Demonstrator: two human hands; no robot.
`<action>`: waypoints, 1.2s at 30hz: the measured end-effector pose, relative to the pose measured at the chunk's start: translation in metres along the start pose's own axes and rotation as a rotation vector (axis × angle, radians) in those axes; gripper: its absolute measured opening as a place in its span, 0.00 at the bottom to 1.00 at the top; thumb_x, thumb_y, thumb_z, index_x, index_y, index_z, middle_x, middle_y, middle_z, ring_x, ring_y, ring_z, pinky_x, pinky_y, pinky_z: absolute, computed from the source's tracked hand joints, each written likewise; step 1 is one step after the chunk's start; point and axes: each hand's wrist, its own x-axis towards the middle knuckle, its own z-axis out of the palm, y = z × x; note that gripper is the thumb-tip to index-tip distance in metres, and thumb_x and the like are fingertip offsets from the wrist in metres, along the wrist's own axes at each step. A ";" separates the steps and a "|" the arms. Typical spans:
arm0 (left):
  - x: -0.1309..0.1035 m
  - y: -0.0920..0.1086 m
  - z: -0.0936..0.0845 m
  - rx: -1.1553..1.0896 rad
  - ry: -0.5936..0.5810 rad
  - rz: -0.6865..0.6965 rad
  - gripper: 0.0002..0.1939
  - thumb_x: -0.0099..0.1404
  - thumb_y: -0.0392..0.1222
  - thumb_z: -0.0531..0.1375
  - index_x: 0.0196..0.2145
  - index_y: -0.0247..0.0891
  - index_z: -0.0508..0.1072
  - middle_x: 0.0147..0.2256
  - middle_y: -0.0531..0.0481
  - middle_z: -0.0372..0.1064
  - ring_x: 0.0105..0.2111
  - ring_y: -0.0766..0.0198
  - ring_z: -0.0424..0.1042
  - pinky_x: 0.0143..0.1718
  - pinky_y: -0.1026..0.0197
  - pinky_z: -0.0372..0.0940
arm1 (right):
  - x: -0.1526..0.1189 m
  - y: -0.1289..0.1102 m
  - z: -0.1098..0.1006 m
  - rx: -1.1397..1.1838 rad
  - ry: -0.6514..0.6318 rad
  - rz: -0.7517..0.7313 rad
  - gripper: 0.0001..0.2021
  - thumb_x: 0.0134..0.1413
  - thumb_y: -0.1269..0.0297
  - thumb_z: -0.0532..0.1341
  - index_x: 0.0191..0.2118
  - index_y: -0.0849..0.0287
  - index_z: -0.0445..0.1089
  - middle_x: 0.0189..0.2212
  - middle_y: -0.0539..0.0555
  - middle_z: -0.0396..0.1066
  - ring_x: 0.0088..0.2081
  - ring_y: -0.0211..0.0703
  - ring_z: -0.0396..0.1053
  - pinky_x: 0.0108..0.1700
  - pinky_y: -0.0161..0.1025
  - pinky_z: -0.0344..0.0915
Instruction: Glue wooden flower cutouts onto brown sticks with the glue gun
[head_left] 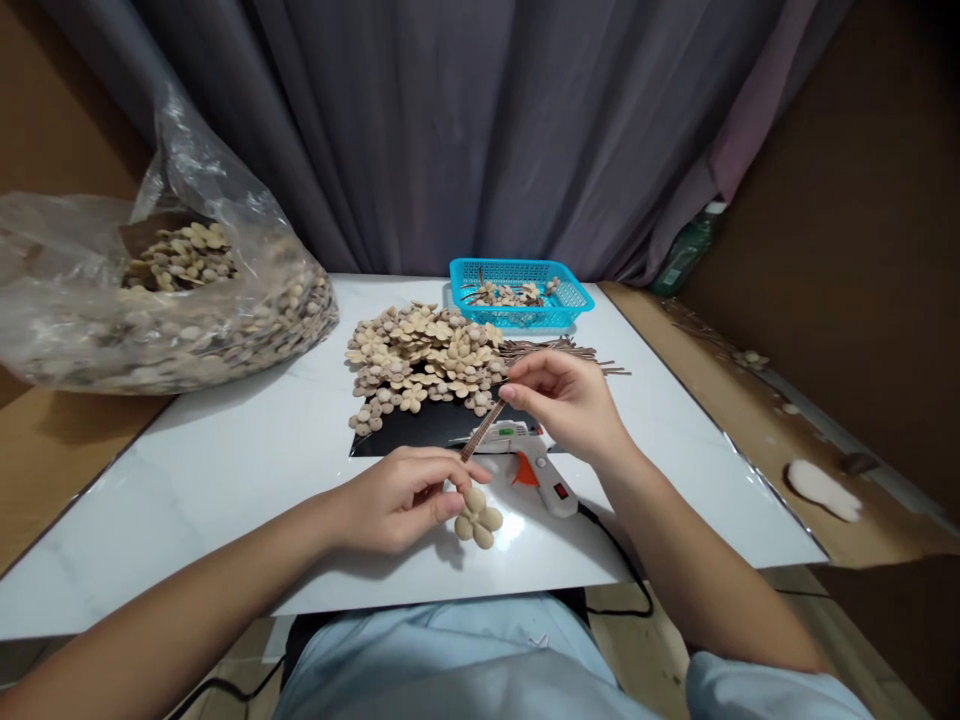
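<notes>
My left hand (pixel 409 500) pinches a beige flower-shaped piece (pixel 478 520) with rounded petals, close to the table's front edge. Between finger and thumb, my right hand (pixel 564 395) grips the upper end of a thin brown stick (pixel 482 432). The stick slants down toward the fingers of my left hand; whether it touches the flower piece I cannot tell. Just below my right hand lies a white glue gun (pixel 551 485) with an orange trigger (pixel 525 470). Farther back is a heap of similar flower pieces (pixel 427 350), partly on a black sheet (pixel 405 425).
A bundle of brown sticks (pixel 562 352) lies right of the heap. Behind it stands a blue basket (pixel 521 318) holding small pieces. A large clear bag (pixel 247 345) of flower pieces fills the left. The glue gun's black cord (pixel 626 560) hangs over the front edge.
</notes>
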 end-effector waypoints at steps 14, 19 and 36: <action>-0.001 0.001 -0.008 0.108 0.061 -0.015 0.08 0.68 0.34 0.51 0.41 0.33 0.69 0.32 0.46 0.75 0.29 0.65 0.73 0.30 0.64 0.68 | 0.002 0.000 -0.010 0.006 0.041 -0.053 0.08 0.46 0.64 0.68 0.31 0.60 0.70 0.24 0.49 0.72 0.25 0.36 0.69 0.27 0.32 0.63; -0.001 -0.003 -0.005 0.360 0.229 0.039 0.08 0.67 0.35 0.51 0.39 0.35 0.70 0.39 0.43 0.65 0.41 0.60 0.67 0.40 0.57 0.66 | -0.003 -0.003 0.001 -0.061 0.016 -0.045 0.06 0.47 0.65 0.67 0.32 0.59 0.70 0.25 0.50 0.73 0.27 0.38 0.72 0.28 0.33 0.65; 0.000 0.000 0.002 0.103 -0.024 0.049 0.08 0.67 0.35 0.51 0.38 0.33 0.70 0.34 0.44 0.70 0.32 0.64 0.68 0.33 0.63 0.64 | -0.002 0.001 0.007 0.028 -0.133 0.097 0.09 0.45 0.66 0.68 0.32 0.60 0.69 0.24 0.50 0.73 0.26 0.38 0.71 0.28 0.33 0.65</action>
